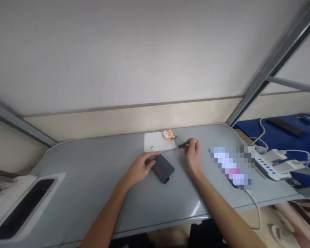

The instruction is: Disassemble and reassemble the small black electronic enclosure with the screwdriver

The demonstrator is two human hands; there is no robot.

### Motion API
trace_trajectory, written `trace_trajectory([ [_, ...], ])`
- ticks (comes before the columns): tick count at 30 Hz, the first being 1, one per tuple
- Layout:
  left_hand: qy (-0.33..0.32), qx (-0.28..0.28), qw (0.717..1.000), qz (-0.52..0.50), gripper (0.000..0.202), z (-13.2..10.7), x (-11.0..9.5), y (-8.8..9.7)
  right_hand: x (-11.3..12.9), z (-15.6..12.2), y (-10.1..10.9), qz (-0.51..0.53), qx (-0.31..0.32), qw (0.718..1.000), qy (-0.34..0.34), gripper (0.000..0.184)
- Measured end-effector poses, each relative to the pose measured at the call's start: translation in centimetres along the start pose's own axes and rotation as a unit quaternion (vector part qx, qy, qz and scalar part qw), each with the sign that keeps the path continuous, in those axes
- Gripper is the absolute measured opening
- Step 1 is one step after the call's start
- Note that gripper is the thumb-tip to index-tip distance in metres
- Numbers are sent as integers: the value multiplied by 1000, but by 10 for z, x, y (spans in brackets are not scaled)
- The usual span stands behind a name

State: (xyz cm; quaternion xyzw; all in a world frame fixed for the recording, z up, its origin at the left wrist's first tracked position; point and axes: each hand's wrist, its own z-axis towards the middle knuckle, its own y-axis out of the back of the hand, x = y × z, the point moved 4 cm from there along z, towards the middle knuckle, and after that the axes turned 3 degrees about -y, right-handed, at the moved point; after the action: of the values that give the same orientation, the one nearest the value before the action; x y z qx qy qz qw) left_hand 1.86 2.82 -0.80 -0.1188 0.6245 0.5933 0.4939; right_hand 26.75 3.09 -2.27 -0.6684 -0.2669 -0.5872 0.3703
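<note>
My left hand (pixel 141 167) lies on the near left edge of a flat dark grey box (pixel 162 168), fingers curled loosely over its corner and touching it, not clamped tight; the box rests flat on the grey table (pixel 93 179), turned at a slant, with a faint red mark on its top and a small dark tab poking out at its near corner; my right hand (pixel 193 155) is just to the right of the box, apart from it, and its fingers are pinched around a small screwdriver (pixel 186 144) with a black and yellow handle, the tip pointing left towards a white sheet of paper (pixel 158 142); two tiny dark specks sit on the paper near its front left edge, too small to tell what they are; an orange animal-shaped trinket (pixel 168 134) sits at the paper's far right corner, touching it; further right on the table lies a blurred-out patch, and beyond that a white power strip (pixel 267 164) with plugs and white cables; at the far left is a white tray (pixel 7 203) with a dark hollow.
</note>
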Motion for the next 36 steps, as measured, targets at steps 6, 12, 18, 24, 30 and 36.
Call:
trace_trajectory([
  [6, -1, -42, 999, -9, 35, 4, 11, 1, 3, -8, 0, -35, 34, 999, 20, 39],
  [12, 32, -75, 997, 1, 36, 3, 15, 5, 3, -16, -5, -68, 80, 993, 56, 41],
  [18, 11, -96, 995, 8, 29, 3, 7, 3, 1, -22, -9, -87, 121, 986, 74, 39],
  [24, -30, -85, 996, 15, 19, 3, 0, 2, 4, -19, -8, -72, 112, 988, 74, 41],
  [30, -39, -79, 996, 8, 19, 2, 2, 2, 3, -19, -9, -80, 110, 988, 69, 42],
  [36, -39, -78, 996, 15, 19, 2, 0, 1, 7, -23, -8, -82, 123, 987, 64, 42],
])
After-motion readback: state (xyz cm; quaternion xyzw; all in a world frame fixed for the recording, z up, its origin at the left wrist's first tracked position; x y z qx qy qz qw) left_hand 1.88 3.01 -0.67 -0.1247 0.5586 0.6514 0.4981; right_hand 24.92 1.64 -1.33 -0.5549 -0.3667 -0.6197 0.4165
